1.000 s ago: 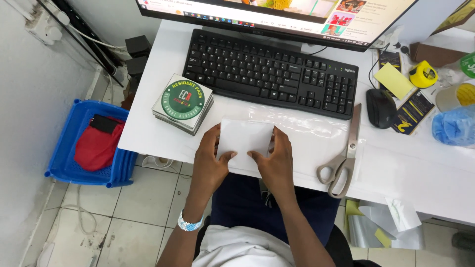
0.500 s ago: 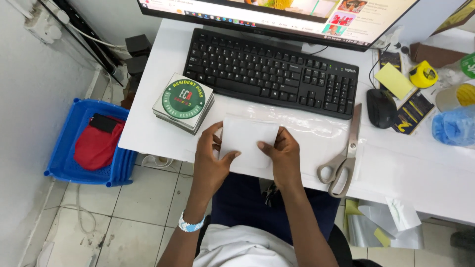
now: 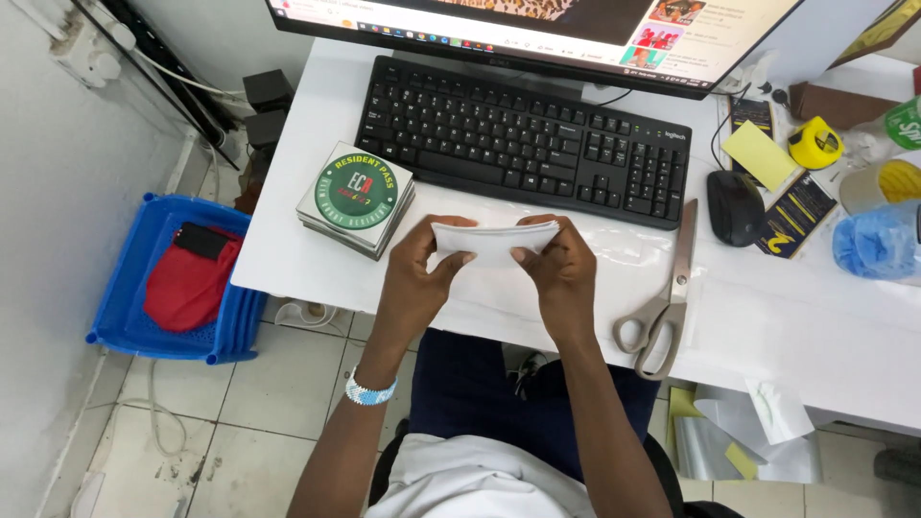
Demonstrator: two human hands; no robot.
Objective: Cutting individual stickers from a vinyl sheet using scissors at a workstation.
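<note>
While the blue plastic crate (image 3: 225, 321) with a red cloth is sitting on the tiled floor at far left, a stack of square cards with a round green emblem (image 3: 357, 197) is lying on the white desk (image 3: 796, 326). Just right of it, the left hand (image 3: 414, 273) and right hand (image 3: 564, 273) are pinching a folded white sheet (image 3: 494, 240) by its ends, lifted just above the desk edge below the black keyboard (image 3: 523, 144). Scissors (image 3: 662, 297) are lying further right.
</note>
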